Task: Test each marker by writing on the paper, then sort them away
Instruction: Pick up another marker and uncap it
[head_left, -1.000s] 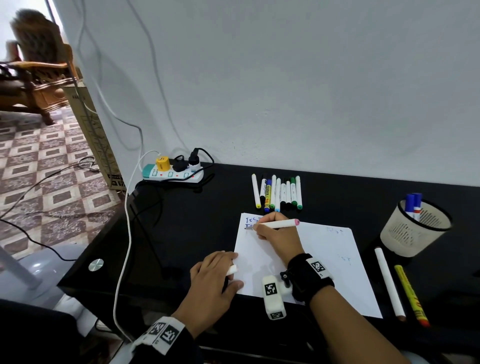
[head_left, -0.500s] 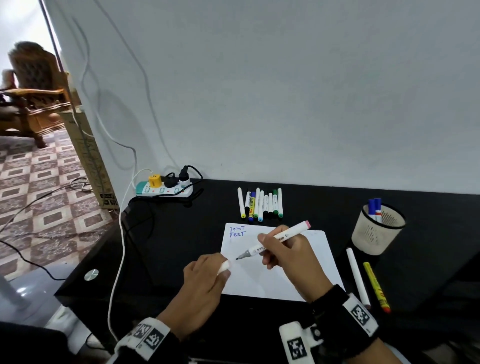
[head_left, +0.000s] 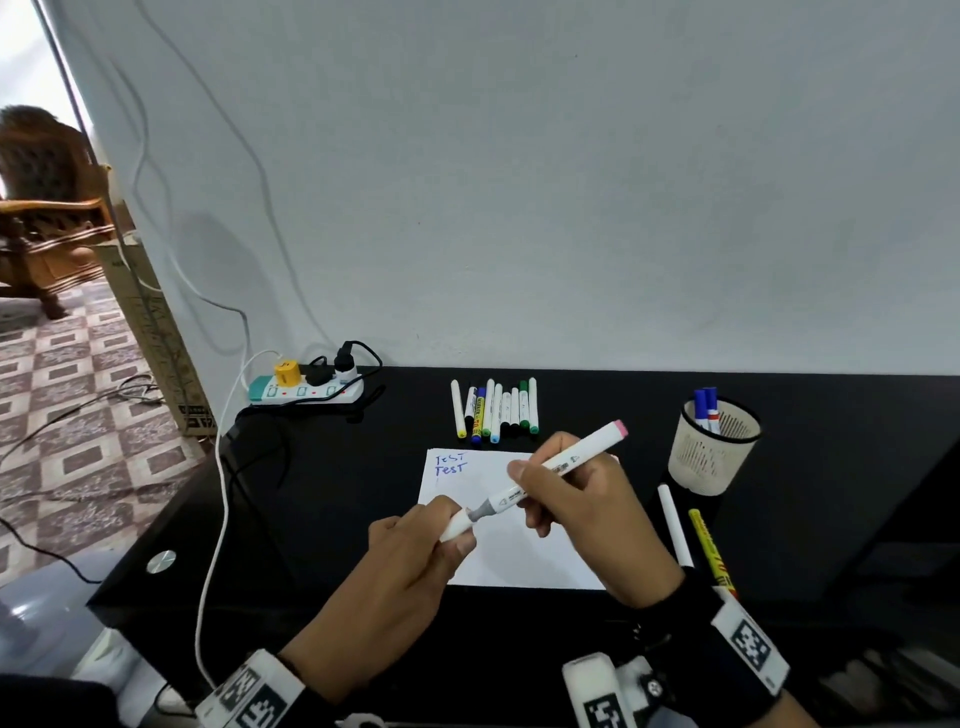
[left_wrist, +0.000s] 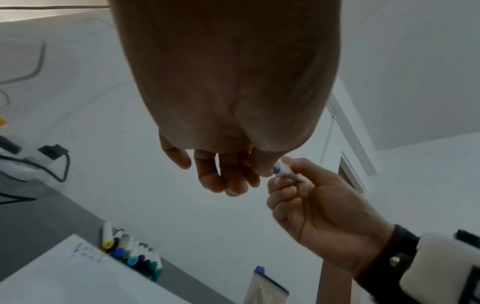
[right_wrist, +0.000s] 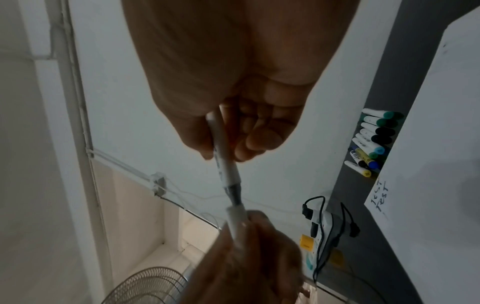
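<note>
My right hand grips a white marker with a pink end, held slanted above the white paper. My left hand pinches its white cap. The marker's grey tip section sits at the cap's mouth. In the right wrist view the marker points down into the cap. "Test" is written twice in blue at the paper's top left corner. A row of several capped markers lies beyond the paper.
A mesh cup with two blue markers stands at the right on the black table. A white marker and a yellow one lie between the cup and the paper. A power strip with cables sits at the back left.
My right hand lifted the marker off the paper and brought its tip to the cap. My left hand rose from the paper's edge with the cap to meet it.
</note>
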